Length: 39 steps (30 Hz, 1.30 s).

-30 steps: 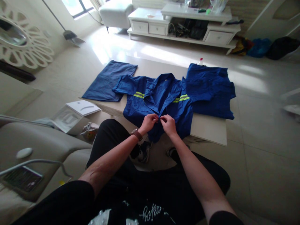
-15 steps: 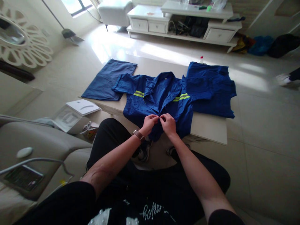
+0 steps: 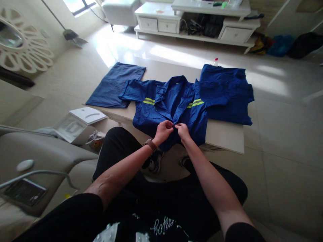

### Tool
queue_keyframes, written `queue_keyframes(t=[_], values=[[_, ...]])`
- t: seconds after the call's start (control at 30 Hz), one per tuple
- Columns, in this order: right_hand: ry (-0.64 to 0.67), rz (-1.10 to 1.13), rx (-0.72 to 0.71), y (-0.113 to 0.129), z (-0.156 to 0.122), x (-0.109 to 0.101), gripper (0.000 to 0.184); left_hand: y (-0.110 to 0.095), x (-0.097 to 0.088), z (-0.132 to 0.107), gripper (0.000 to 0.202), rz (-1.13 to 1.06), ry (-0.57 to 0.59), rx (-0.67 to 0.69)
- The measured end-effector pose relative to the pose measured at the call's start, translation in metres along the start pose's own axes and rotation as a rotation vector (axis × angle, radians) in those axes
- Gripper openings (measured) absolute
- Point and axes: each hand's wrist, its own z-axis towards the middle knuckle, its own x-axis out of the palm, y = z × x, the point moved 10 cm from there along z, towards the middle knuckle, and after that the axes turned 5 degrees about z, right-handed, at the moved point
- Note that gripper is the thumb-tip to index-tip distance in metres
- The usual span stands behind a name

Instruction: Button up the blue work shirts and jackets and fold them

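Crosswise, one pale desk [image 3: 224, 134] carries one blue shirt [image 3: 148, 114], lying between two blue cloths [image 3: 107, 89] that its sleeves overlap; its lower front hangs over the near edge, so a hard tug could drag shirt and cloths askew. Two hands, the left hand [image 3: 163, 131] and the right hand [image 3: 183, 131], nearly touch, fingers of each pinching its front opening. Two yellow-striped patches [image 3: 148, 101] mark its chest.

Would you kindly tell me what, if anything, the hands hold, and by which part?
The left hand and right hand pinch the blue jacket at its front, where the open neckline ends.
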Motion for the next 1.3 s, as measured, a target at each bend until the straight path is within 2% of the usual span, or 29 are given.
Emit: queue_keyframes(t=[0.1, 0.17, 0.27, 0.4, 0.47, 0.5, 0.57, 0.63, 0.7, 0.8, 0.9, 1.0, 1.17, 1.3], values=[[0.029, 0.063, 0.106, -0.010, 0.002, 0.002, 0.021, -0.007, -0.001, -0.003, 0.014, 0.087, -0.025, 0.050], [0.002, 0.082, 0.129, -0.008, 0.003, -0.003, 0.025, -0.009, -0.001, -0.006, 0.014, 0.118, -0.018, 0.064], [-0.061, 0.200, 0.173, -0.005, 0.005, -0.010, 0.027, -0.011, 0.002, -0.012, 0.018, 0.126, 0.039, 0.105], [-0.042, 0.376, 0.330, -0.011, 0.002, 0.001, 0.030, -0.006, 0.002, -0.014, 0.024, 0.146, 0.145, 0.118], [-0.040, 0.385, 0.354, -0.011, 0.000, 0.004, 0.030, 0.005, -0.006, -0.008, 0.019, 0.151, 0.134, 0.026], [-0.044, 0.389, 0.363, -0.012, 0.000, 0.005, 0.031, 0.014, -0.014, -0.003, 0.017, 0.098, 0.089, -0.062], [-0.055, 0.399, 0.381, -0.013, -0.002, 0.003, 0.032, 0.037, -0.031, 0.006, 0.014, -0.105, -0.048, -0.282], [-0.064, 0.415, 0.398, -0.013, -0.004, 0.001, 0.036, 0.055, -0.038, 0.013, 0.012, -0.313, -0.140, -0.468], [-0.069, 0.436, 0.415, -0.014, -0.006, -0.001, 0.039, 0.062, -0.036, 0.024, 0.010, -0.416, -0.152, -0.555], [-0.080, 0.469, 0.432, -0.015, -0.007, -0.003, 0.034, 0.065, -0.031, 0.038, 0.011, -0.472, -0.137, -0.607], [-0.100, 0.491, 0.427, -0.015, -0.006, -0.005, 0.025, 0.065, -0.025, 0.048, 0.017, -0.494, -0.139, -0.625], [-0.128, 0.486, 0.395, -0.014, -0.001, -0.010, 0.027, 0.061, -0.019, 0.056, 0.027, -0.485, -0.129, -0.601], [-0.199, 0.358, 0.164, 0.005, 0.017, -0.024, 0.041, 0.053, -0.008, 0.067, 0.024, -0.393, -0.047, -0.559], [-0.243, 0.266, 0.083, 0.021, 0.031, -0.024, 0.037, 0.048, 0.001, 0.081, 0.024, -0.260, 0.013, -0.524]])
